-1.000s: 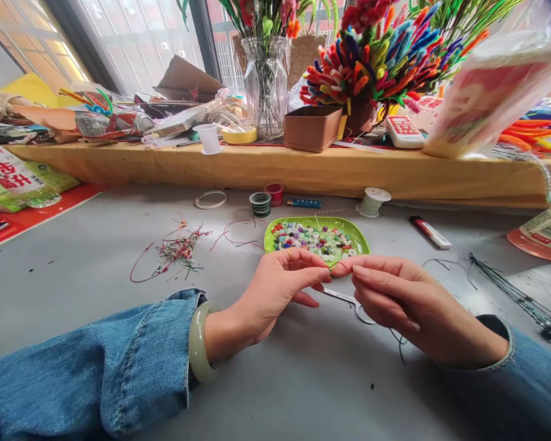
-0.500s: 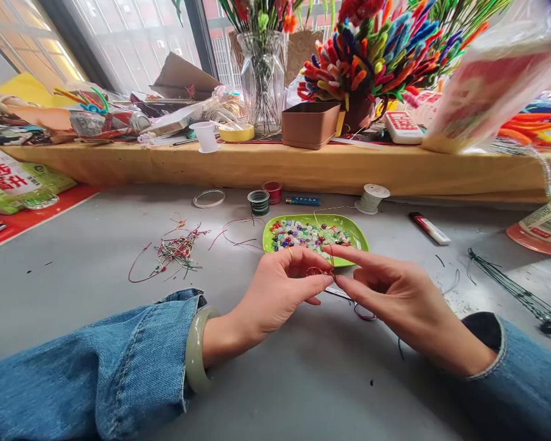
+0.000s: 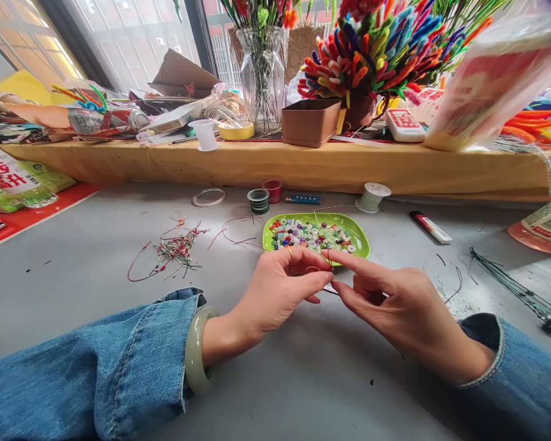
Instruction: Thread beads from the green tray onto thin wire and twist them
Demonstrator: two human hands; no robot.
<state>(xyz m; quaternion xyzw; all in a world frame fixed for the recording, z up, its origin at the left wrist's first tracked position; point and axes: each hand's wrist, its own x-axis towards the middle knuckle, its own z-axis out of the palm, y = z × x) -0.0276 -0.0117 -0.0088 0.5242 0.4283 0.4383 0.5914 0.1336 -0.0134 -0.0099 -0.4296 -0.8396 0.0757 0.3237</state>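
Thumb and fingers of my left hand (image 3: 284, 285) pinch a thin dark red cord (image 3: 329, 260) just in front of the bead tray. My right hand (image 3: 386, 297) meets it there, its index finger stretched along the cord and its thumb tip close to the left thumb. A small loop of the cord shows between the left fingers; its ends are partly hidden. Right behind both hands lies a green tray (image 3: 362, 236) of mixed coloured beads (image 3: 298, 233). A white-and-dark flat thing under the fingertips is mostly covered.
Behind the tray stand a dark green thread spool (image 3: 258, 202), a red spool (image 3: 272, 191) and a white spool (image 3: 373, 197). Cord scraps (image 3: 179, 248) lie left. A lighter (image 3: 430, 227) and dark beaded cords (image 3: 518, 291) are at right. A cluttered ledge (image 3: 165, 162) runs behind.
My right thumb and index have shifted slightly along the red cord. The cord loop that showed below the right hand is no longer visible. My left hand has barely moved.
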